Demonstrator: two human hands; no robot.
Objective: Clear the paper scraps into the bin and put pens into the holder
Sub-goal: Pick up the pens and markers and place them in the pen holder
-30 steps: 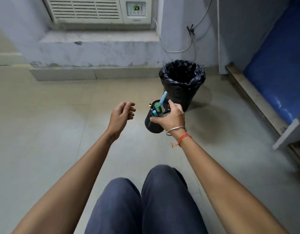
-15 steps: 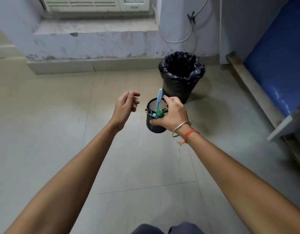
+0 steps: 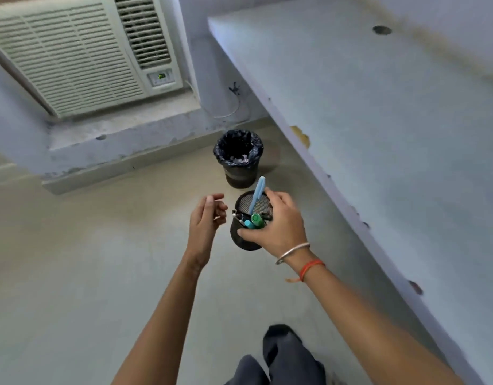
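Note:
My right hand [image 3: 278,223] grips a black mesh pen holder [image 3: 241,240] by its rim and side, lifted above the floor. Several pens stand in it, among them a tall light-blue pen [image 3: 257,194] and a green-capped marker [image 3: 257,219]. My left hand [image 3: 205,220] hovers just left of the holder, fingers loosely curled, holding nothing. Behind the holder a black bin [image 3: 239,162] with a black liner stands on the floor, pale scraps showing at the bottom of it.
A grey-blue table top [image 3: 392,120] runs along the right, its edge close to my right arm. A window air conditioner [image 3: 78,51] sits on a ledge at the back left. Tiled floor [image 3: 87,259] spreads to the left. My knee [image 3: 281,357] shows at the bottom.
The view has risen and tilted, bringing the table top into sight. My right hand still grips the holder, now higher above the floor. The left hand stays beside it.

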